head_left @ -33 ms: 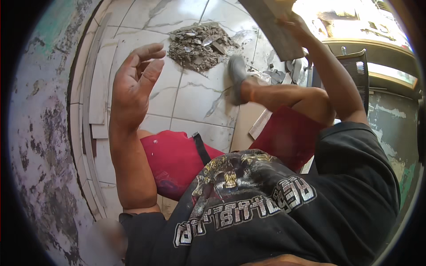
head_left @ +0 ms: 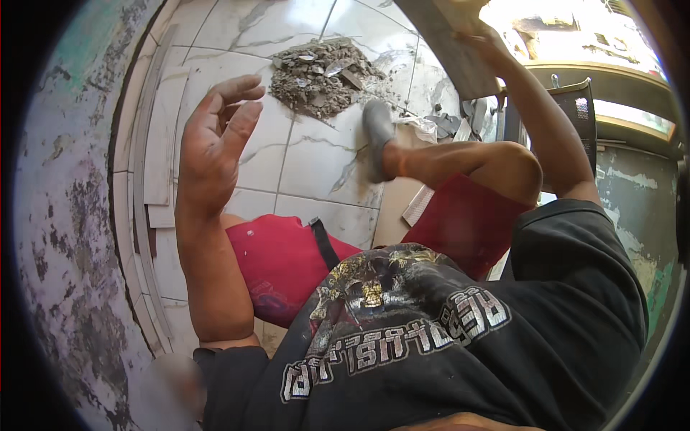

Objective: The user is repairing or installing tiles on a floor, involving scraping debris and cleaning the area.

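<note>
My left hand (head_left: 212, 144) is raised over the marbled white floor tiles (head_left: 302, 165), palm open, fingers slightly curled and holding nothing. My right arm reaches up and away to the top of the view. There my right hand (head_left: 483, 37) grips the edge of a flat grey tile (head_left: 442, 50) held tilted in the air. I am sitting on the floor in red shorts and a black printed shirt, with one leg stretched out. Its grey shoe (head_left: 377, 140) rests near a heap of grey rubble (head_left: 323, 75).
Narrow cut tile strips (head_left: 159, 144) lie along the weathered wall (head_left: 65, 237) on the left. A piece of cardboard (head_left: 397, 208) lies by my leg. Crumpled scraps (head_left: 442, 123) and a black chair (head_left: 578, 108) are at the right.
</note>
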### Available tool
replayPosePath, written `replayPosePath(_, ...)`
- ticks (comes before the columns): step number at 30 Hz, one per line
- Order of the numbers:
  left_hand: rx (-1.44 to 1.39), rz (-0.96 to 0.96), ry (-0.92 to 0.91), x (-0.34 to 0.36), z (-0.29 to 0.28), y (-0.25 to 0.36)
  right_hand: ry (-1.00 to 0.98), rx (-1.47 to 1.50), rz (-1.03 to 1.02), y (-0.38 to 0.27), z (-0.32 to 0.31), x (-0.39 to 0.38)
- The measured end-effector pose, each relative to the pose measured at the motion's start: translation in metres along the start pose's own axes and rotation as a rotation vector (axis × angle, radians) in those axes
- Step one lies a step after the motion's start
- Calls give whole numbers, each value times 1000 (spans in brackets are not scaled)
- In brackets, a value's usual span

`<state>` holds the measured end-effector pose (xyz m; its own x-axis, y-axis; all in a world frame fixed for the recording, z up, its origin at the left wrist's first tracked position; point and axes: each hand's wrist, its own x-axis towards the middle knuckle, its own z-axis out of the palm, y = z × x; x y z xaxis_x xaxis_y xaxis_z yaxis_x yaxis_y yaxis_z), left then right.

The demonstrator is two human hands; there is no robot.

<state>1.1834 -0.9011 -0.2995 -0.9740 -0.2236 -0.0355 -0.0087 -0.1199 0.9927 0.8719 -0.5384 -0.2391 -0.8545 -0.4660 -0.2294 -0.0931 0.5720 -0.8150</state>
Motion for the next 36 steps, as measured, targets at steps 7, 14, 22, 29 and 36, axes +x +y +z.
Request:
replayPosePath(7,-33,-136,15,-17,-9,-22,189,-193,618,175,-52,-3)
replayPosePath(14,174,-457,296,-64,-44,-43,664,-239,629,376,34,23)
replayPosePath(22,291,-578,533,-96,-68,-56,482,-483,738,311,124,65)
replayPosePath(29,376,-534,436,-73,-49,-42,402,-424,555,270,170,79)
replayPosePath(36,392,-544,465,-84,-47,-45,643,-397,542,295,113,66)
